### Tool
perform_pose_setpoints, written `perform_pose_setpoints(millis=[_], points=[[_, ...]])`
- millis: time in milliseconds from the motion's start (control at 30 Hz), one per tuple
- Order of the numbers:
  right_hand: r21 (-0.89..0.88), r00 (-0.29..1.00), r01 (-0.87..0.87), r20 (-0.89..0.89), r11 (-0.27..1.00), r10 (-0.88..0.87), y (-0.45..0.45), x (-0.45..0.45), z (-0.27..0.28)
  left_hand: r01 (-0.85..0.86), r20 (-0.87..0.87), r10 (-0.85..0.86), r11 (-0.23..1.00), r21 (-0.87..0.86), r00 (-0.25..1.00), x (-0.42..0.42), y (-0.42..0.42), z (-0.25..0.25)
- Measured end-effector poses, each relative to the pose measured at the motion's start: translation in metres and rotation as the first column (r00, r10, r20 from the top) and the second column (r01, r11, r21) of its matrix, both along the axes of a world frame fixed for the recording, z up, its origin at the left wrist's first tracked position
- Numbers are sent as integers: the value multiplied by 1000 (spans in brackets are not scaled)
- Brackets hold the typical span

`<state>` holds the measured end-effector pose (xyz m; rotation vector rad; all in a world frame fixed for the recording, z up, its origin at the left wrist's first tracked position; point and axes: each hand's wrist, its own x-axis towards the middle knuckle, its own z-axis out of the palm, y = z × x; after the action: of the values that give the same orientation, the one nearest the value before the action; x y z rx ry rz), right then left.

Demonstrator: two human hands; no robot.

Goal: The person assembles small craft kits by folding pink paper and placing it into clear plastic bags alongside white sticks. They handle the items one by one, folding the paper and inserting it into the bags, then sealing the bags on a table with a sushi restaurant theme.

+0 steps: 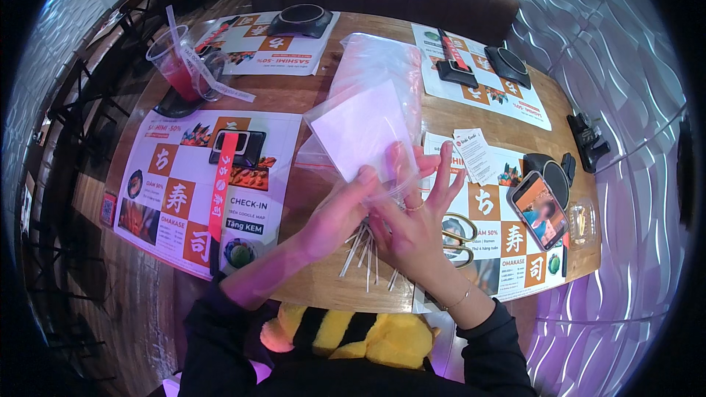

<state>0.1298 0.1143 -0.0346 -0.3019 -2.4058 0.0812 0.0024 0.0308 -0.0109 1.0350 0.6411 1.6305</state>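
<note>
A clear plastic bag (409, 173) with a white square card (358, 127) inside is held tilted above the table. My left hand (336, 209) grips its lower edge, thumb on the near side. At the bag's lower right, my right hand (413, 231) pinches the edge; some fingers show through the plastic, others spread to the right. Behind the bag lies a stack of clear plastic packaging (380, 60). Several thin white strips (364, 253) lie on the wood below my hands. Gold-handled scissors (466, 234) are just right of my right hand, partly hidden by it.
A smartphone (539, 210) leans by a black dish (554, 176) at the right. Small printed cards (475, 155) lie on a placemat (496, 264). At the left are a plastic cup of red drink (179, 69) and a red chopstick sleeve (220, 193). A yellow-and-black plush (342, 333) sits below the table edge.
</note>
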Motion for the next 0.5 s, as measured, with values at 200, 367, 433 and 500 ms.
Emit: perform_pose_setpoints(millis=[200, 367, 433, 500], points=[[-101, 998, -7, -59, 995, 1, -3, 0, 7, 36, 0, -36, 996, -84, 999, 6, -2, 0], [-70, 998, -16, -67, 997, 12, -1, 1, 9, 39, 39, -36, 995, -91, 999, 3, -6, -1], [-40, 998, -20, -58, 999, 18, 1, 1, 8, -17, 51, 23, 992, -124, 998, 2, -11, -4], [-11, 999, -19, -27, 1000, 19, 4, 2, 9, -113, 41, 124, 974, -198, 991, 1, -15, -8]])
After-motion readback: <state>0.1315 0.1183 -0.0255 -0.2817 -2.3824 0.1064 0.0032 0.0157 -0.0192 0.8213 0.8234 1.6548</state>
